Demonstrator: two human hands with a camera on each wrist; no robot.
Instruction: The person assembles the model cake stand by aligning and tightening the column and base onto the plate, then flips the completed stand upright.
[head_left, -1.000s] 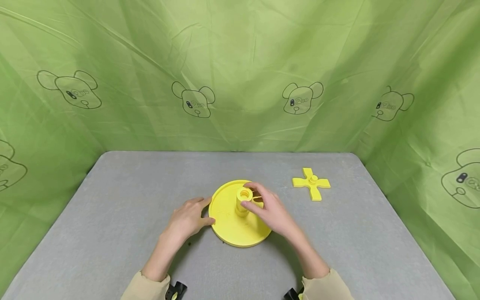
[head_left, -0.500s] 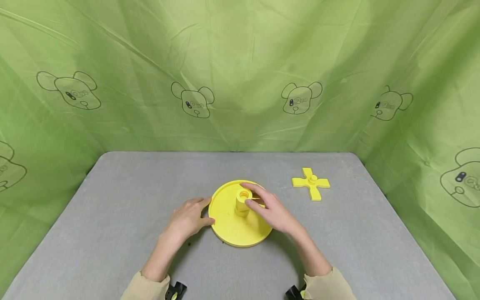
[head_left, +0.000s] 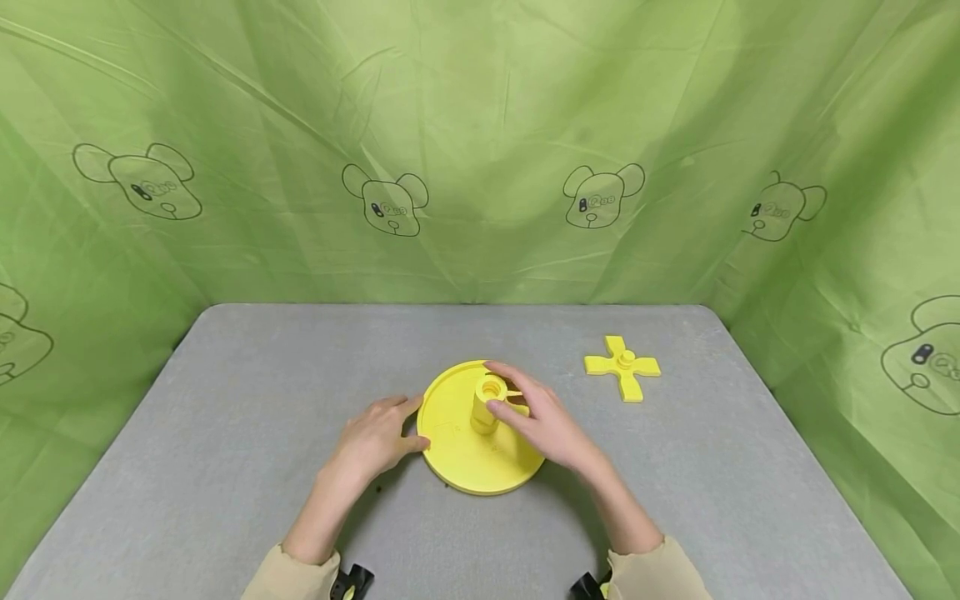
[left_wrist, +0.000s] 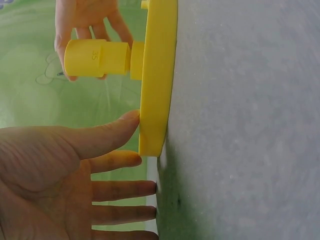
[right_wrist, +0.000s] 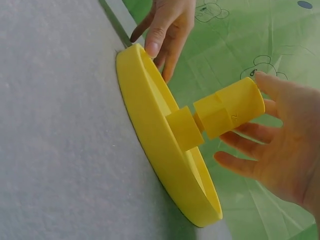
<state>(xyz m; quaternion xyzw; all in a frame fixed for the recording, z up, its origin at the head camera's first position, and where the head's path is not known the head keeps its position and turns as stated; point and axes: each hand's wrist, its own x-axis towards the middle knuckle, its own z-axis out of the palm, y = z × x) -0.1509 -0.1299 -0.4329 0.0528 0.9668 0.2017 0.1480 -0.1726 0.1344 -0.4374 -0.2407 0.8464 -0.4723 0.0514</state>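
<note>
A round yellow disc [head_left: 457, 463] with a raised rim lies flat on the table. From its middle rises a short thick base [right_wrist: 185, 128], and above that a hollow yellow cylinder [left_wrist: 95, 58] sits on a thinner stem that shows in a narrow gap. My right hand [head_left: 545, 423] holds the upper cylinder between thumb and fingers. At the disc's left edge my left hand [head_left: 375, 435] touches the rim with thumb and forefinger, its other fingers stretched straight toward the table. A yellow four-armed cross [head_left: 632, 385] with a round peg at its centre lies apart to the right.
The grey table [head_left: 247, 417] runs back to a green cloth [head_left: 480, 108] printed with bear heads, which also hangs along both sides. A small dark speck [head_left: 378, 488] is on the table near the left wrist.
My right thumb and fingers have shifted slightly about the cylinder, the thumb moving right and then back toward it. The left hand, disc and cross stay in place.
</note>
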